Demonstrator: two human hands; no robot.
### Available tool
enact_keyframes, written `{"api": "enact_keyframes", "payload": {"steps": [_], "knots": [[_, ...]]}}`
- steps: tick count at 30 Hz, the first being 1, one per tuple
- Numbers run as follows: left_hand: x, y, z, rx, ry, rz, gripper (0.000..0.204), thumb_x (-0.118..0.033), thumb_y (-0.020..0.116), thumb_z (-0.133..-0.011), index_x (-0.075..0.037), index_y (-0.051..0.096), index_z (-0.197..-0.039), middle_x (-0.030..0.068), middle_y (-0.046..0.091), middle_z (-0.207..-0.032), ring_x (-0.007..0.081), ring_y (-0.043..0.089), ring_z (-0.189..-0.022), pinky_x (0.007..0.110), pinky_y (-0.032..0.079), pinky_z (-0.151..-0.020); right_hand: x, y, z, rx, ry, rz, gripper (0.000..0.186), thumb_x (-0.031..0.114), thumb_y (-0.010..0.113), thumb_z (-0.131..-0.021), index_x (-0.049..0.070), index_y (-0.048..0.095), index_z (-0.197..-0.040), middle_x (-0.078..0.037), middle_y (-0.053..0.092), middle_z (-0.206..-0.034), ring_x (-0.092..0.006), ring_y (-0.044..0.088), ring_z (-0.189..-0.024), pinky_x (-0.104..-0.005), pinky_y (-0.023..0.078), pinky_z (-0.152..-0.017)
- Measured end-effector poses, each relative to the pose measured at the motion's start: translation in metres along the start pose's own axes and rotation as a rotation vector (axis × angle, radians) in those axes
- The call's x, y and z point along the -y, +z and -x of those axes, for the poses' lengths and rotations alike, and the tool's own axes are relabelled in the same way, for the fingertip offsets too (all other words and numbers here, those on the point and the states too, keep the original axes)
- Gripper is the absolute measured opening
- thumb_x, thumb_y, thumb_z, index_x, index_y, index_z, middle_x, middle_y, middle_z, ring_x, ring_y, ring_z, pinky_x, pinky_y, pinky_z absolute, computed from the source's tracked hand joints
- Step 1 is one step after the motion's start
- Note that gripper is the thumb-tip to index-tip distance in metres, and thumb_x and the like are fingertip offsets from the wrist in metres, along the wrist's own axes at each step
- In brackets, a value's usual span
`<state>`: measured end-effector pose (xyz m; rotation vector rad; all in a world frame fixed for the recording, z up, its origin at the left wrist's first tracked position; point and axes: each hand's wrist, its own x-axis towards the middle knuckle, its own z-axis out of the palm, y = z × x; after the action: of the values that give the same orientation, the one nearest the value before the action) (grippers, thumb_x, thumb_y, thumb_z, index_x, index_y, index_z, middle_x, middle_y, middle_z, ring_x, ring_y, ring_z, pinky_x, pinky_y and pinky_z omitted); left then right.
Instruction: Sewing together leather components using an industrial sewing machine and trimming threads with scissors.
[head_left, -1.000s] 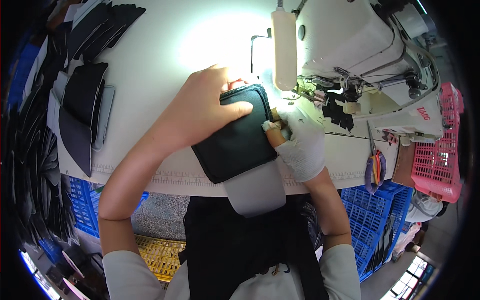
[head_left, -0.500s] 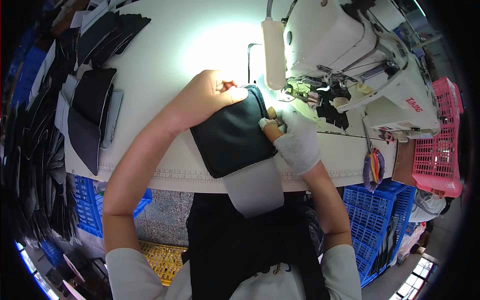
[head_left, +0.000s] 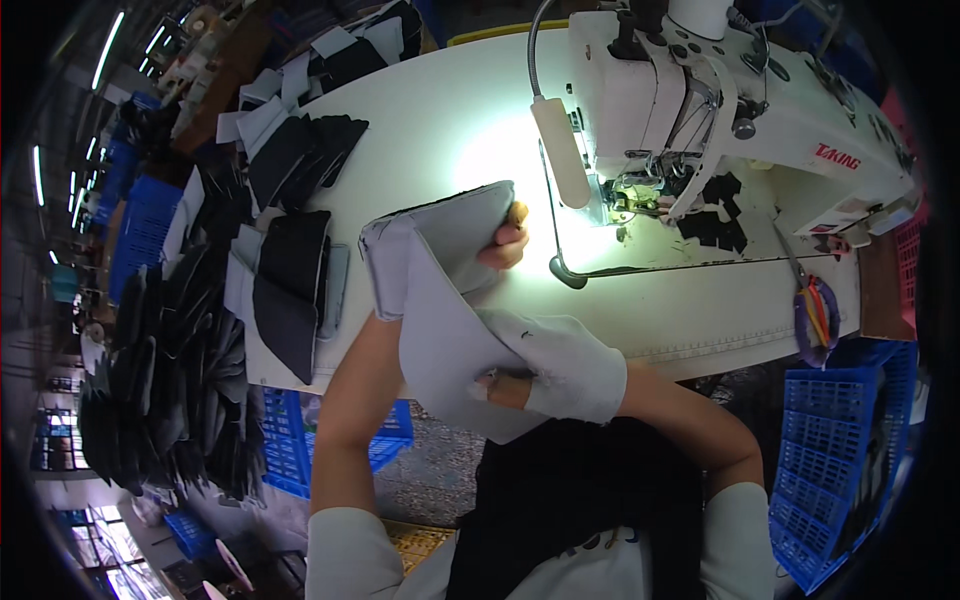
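A black sewn piece with a pale grey backing is held up above the near side of the white table, its grey side facing me and a long grey flap hanging down. My left hand grips it from behind; only curled fingertips show past its right edge, and the rest is hidden. My right hand, in a white glove with bare thumb tip, pinches the flap lower down. The white sewing machine stands beyond on the right, its needle area lit, apart from both hands.
Stacks of black and grey cut pieces lie on the table's left, with more hanging beyond its edge. Scissors rest at the right. Black scraps lie by the machine. Blue crates stand below.
The sewn piece has come away from the machine toward me and left, turned from black side to grey side. My right hand has moved down onto its flap. The view has shifted left.
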<state>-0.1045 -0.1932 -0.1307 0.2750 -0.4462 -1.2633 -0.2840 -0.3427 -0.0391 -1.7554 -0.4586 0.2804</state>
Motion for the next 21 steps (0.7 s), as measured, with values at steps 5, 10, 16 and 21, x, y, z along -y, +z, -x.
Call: {"api": "enact_keyframes", "payload": {"steps": [5, 10, 16, 21], "knots": [[0.006, -0.017, -0.036, 0.609, -0.143, 0.128, 0.090, -0.050, 0.084, -0.071, -0.004, 0.049, -0.140, 0.0099, 0.061, -0.119, 0.0135, 0.057, -0.080, 0.027, 0.046, -0.074, -0.001, 0.006, -0.012, -0.093, 0.100, 0.068, 0.034, 0.023, 0.067, -0.092, 0.005, 0.059, -0.120, -0.010, 0.068, -0.097, -0.0211, 0.061, -0.080, -0.0339, 0.048, -0.076], [0.012, -0.013, -0.025, 0.544, -0.042, 0.155, 0.091, -0.048, 0.084, -0.071, -0.003, 0.047, -0.142, 0.0109, 0.058, -0.123, 0.0139, 0.058, -0.085, 0.028, 0.046, -0.079, -0.012, 0.012, -0.014, -0.210, 0.055, 0.118, 0.033, 0.030, 0.062, -0.094, 0.006, 0.057, -0.116, -0.013, 0.070, -0.094, -0.0289, 0.066, -0.074, -0.0384, 0.051, -0.071], [0.018, 0.006, -0.013, 0.282, 0.045, 0.193, 0.083, -0.044, 0.080, -0.077, -0.005, 0.047, -0.141, 0.0096, 0.060, -0.119, 0.0151, 0.058, -0.080, 0.027, 0.046, -0.072, -0.008, 0.007, -0.010, -0.253, 0.132, 0.121, 0.033, 0.029, 0.060, -0.094, 0.006, 0.057, -0.119, -0.014, 0.070, -0.093, -0.0282, 0.067, -0.075, -0.0386, 0.052, -0.072], [-0.031, 0.046, 0.029, -0.873, 0.333, -0.849, 0.053, -0.039, 0.070, -0.093, -0.004, 0.058, -0.131, 0.0058, 0.062, -0.102, 0.0104, 0.054, -0.082, 0.025, 0.043, -0.077, -0.013, -0.006, 0.009, -0.524, 0.230, 0.525, 0.044, 0.027, 0.061, -0.094, 0.007, 0.056, -0.132, -0.014, 0.067, -0.114, -0.0273, 0.067, -0.094, -0.0385, 0.054, -0.083]]}}
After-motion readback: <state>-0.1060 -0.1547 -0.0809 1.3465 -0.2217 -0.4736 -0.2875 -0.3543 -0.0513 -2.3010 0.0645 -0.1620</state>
